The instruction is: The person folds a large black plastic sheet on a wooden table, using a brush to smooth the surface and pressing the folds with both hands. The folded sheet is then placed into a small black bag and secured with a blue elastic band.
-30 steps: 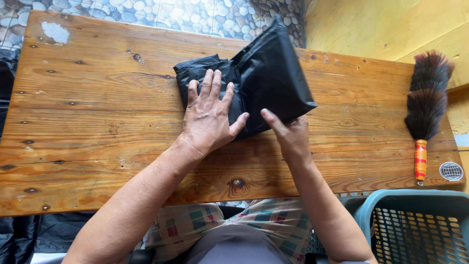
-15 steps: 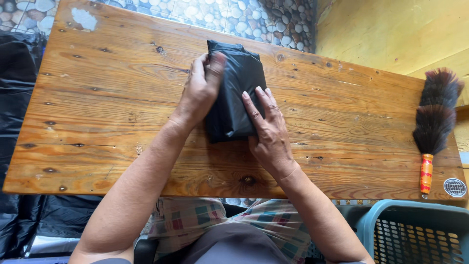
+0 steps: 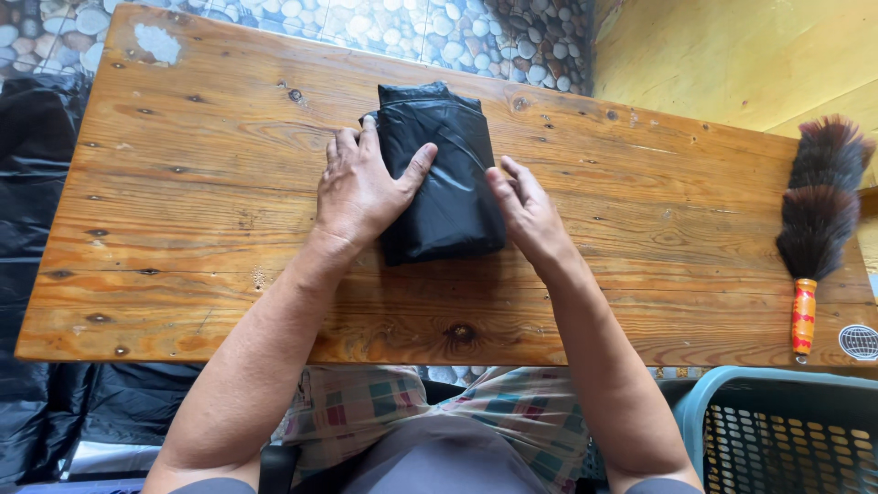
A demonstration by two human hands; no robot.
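A black plastic bag [image 3: 448,174], folded into a narrow upright rectangle, lies in the middle of the wooden table [image 3: 183,229]. My left hand [image 3: 361,187] rests flat on the bag's left edge, fingers spread and thumb lying across the black plastic. My right hand [image 3: 526,215] touches the bag's right edge with its fingers extended, palm on the wood. Neither hand grips the bag.
A feather duster [image 3: 817,220] with an orange handle lies at the table's right end, with a round sticker [image 3: 860,341] at the corner. A teal plastic basket [image 3: 777,430] stands below right. Black plastic sheeting [image 3: 37,183] lies on the floor at left.
The bag went from a wide loose fold to a narrow compact rectangle. My left hand slid to its left side and flattened; my right hand moved to its right edge.
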